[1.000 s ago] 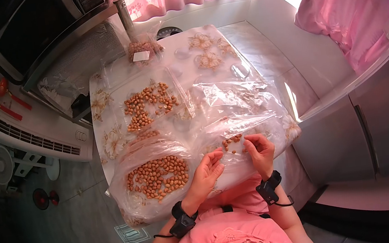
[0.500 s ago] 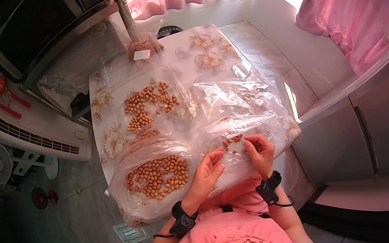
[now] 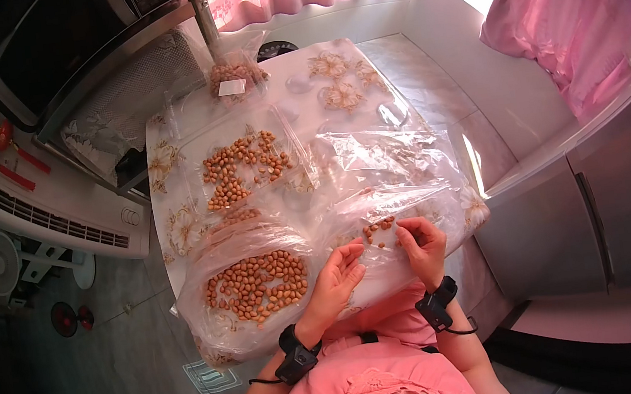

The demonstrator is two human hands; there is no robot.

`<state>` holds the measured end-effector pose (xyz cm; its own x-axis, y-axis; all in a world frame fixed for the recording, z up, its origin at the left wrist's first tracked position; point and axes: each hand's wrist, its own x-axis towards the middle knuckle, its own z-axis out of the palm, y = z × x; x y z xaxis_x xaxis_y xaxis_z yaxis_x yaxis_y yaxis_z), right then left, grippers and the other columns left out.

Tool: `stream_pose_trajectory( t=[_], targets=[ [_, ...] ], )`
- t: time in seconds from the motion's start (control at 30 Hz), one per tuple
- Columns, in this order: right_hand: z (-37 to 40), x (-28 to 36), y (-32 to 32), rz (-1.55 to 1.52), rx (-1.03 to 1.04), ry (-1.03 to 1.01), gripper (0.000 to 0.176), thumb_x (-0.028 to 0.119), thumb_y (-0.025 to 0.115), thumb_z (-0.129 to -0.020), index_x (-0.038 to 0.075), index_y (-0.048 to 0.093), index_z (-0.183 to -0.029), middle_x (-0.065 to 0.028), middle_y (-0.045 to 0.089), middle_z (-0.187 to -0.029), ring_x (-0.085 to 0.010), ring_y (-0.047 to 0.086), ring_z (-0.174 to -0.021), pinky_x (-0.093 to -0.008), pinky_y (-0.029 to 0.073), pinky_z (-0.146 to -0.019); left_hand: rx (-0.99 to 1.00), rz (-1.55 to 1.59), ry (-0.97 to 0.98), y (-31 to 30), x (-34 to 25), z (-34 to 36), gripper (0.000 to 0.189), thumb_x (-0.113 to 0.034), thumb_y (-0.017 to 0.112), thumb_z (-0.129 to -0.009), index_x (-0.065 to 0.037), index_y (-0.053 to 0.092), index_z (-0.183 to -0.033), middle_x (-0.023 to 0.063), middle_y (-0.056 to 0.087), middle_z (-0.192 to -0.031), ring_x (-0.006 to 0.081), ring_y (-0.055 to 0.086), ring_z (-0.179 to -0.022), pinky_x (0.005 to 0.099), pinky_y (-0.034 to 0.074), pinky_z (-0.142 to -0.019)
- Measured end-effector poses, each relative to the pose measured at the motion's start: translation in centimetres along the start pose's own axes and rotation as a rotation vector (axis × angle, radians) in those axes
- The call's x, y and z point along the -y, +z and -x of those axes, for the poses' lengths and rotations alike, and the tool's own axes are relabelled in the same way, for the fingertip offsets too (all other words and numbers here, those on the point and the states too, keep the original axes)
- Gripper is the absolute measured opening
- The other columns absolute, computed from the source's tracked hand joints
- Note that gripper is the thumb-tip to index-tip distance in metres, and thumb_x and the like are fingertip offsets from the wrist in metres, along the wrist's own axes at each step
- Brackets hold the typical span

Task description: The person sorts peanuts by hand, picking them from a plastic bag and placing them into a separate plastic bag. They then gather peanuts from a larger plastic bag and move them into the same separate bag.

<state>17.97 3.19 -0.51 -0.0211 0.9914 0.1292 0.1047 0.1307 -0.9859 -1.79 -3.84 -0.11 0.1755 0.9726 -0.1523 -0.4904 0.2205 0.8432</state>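
Observation:
A clear plastic bag [image 3: 363,205] lies open-mouthed at the table's front right, with a small group of peanuts [image 3: 378,229] inside. My left hand [image 3: 333,282] is at the left of the bag's mouth, palm inward, thumb and fingers apart. On the other side, right beside those peanuts, my right hand [image 3: 423,248] has its thumb and fingertips pinched together; what is between them is too small to make out. To the left of my hands, a second clear bag [image 3: 216,247] holds a large pile of reddish-brown peanuts [image 3: 259,285].
Farther back lies a flat clear bag with more peanuts [image 3: 238,171] spread on it. A filled bag with a white label [image 3: 231,87] stands at the table's far edge. A floral cloth [image 3: 180,239] covers the table. At left is a heater [image 3: 61,222]; at right, a grey cabinet [image 3: 544,225].

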Motion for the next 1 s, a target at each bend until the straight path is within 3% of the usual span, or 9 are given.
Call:
stream_pose_trajectory(
  t=[0.43, 1.0],
  targets=[
    [0.0, -0.1, 0.1, -0.014, -0.003, 0.01, 0.014, 0.003, 0.071, -0.094, -0.003, 0.071, -0.106, -0.0002, 0.069, -0.085, -0.004, 0.06, -0.074, -0.02, 0.049, -0.066, -0.02, 0.031, -0.078, 0.1, -1.0, 0.0, 0.046, -0.008, 0.057, -0.103, 0.0, 0.042, -0.146, 0.0088, 0.048, -0.148, 0.0166, 0.042, -0.141, 0.0294, 0.034, -0.117],
    [0.0, -0.6, 0.0, 0.047, -0.006, -0.018, 0.013, 0.002, 0.072, -0.092, -0.003, 0.071, -0.105, -0.0014, 0.07, -0.084, -0.0047, 0.059, -0.073, -0.021, 0.048, -0.065, -0.013, 0.031, -0.06, -0.2, -0.6, -0.1, 0.037, -0.006, 0.057, -0.102, -0.002, 0.049, -0.138, 0.0091, 0.044, -0.152, 0.0164, 0.043, -0.141, 0.0294, 0.033, -0.118]
  ],
)
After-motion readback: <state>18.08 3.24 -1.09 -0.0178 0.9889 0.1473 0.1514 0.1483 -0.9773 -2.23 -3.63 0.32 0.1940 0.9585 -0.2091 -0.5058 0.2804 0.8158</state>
